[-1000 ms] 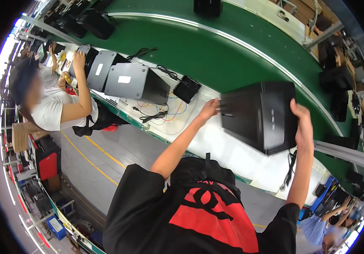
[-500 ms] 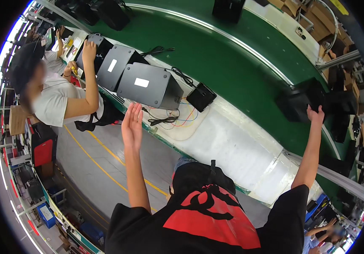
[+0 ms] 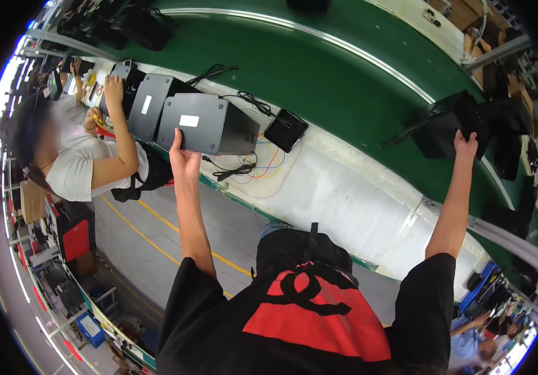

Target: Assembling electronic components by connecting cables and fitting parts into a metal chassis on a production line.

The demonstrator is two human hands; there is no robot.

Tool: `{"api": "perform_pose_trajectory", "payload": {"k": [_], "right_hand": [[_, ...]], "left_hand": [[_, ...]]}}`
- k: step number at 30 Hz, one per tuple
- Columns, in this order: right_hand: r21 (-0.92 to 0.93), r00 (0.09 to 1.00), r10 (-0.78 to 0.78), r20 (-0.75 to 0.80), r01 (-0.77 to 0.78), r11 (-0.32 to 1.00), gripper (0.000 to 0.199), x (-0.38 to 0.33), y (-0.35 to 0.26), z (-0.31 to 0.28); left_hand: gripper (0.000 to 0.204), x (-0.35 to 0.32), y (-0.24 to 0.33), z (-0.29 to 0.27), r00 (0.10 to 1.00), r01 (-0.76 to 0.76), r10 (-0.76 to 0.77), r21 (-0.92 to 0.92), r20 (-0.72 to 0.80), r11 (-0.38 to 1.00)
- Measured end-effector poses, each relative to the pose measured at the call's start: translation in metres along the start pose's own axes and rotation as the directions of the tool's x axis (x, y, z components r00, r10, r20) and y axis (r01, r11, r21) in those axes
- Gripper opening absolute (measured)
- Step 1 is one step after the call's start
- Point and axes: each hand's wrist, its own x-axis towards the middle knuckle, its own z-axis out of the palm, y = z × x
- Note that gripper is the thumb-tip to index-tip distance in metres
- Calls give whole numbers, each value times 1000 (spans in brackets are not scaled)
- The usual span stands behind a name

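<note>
My left hand (image 3: 185, 164) is at the lower edge of the nearest dark grey box-shaped appliance (image 3: 209, 122), thumb on its face and fingers curled at the edge. This appliance lies with rubber feet and a white label showing, vent slots at one end. Far to the right, my right hand (image 3: 466, 145) grips the edge of a black box-shaped appliance (image 3: 439, 134) on the green conveyor; a dark cord trails from it. A second grey appliance (image 3: 150, 107) stands beside the first. A small black square unit (image 3: 286, 130) and a coiled black power cord (image 3: 236, 172) lie close by.
A white worktop (image 3: 350, 197) runs along the green conveyor (image 3: 319, 81), with a metal rail (image 3: 344, 40) curving along it. Coloured wires (image 3: 273, 161) lie on the worktop. At left a co-worker in a white shirt (image 3: 87, 164) handles another appliance. More black units stand beyond my right hand.
My left hand has gone from held up beside the nearest grey appliance to gripping its edge. My right hand stays on the black appliance, whose cord now shows. The whole view has shifted slightly.
</note>
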Motion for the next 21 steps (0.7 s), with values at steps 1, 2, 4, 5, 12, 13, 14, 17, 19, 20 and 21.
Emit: {"api": "perform_pose_trajectory", "payload": {"k": [1, 2, 4, 5, 12, 13, 14, 17, 19, 20, 21], "right_hand": [[-1, 993, 38, -107, -38, 999, 27, -14, -6, 0], [4, 993, 31, -118, -30, 1000, 27, -33, -6, -7], [-234, 1000, 13, -7, -14, 972, 17, -95, 8, -21], [-307, 996, 7, 84, 19, 951, 18, -129, 16, -39], [-895, 321, 889, 325, -199, 399, 49, -394, 148, -195], [-936, 177, 984, -16, -350, 48, 57, -420, 168, -192], [-875, -20, 999, -30, -483, -37, 66, -436, 189, -206], [-634, -340, 941, -12, -725, -270, 84, -450, 239, -216], [-545, -416, 909, 15, -766, -341, 91, -465, 245, -209], [-453, -483, 875, 40, -789, -415, 101, -470, 244, -207], [-293, -540, 836, 97, -818, -495, 102, -477, 242, -208]], "left_hand": [[33, -1, -3, 3, 1000, 14, -14, 5, 10, 1000], [33, -7, -5, 4, 1000, 12, -12, -18, 16, 1000], [33, -24, -7, 9, 1000, 4, -3, -38, 18, 999], [33, -37, -6, 21, 1000, -22, 22, 7, 1, 1000], [33, -136, -1, 93, 995, -73, 62, 134, 84, 988], [33, -148, 1, 102, 988, -40, 21, 118, 154, 992], [33, -163, 5, 111, 975, -10, -12, 100, 223, 995], [36, -219, 3, 154, 835, 168, -171, 53, 523, 984], [37, -247, -1, 180, 806, 205, -196, 46, 559, 978], [38, -258, -8, 191, 777, 249, -217, 29, 591, 968], [38, -270, -17, 203, 768, 260, -227, 32, 598, 965]]}}
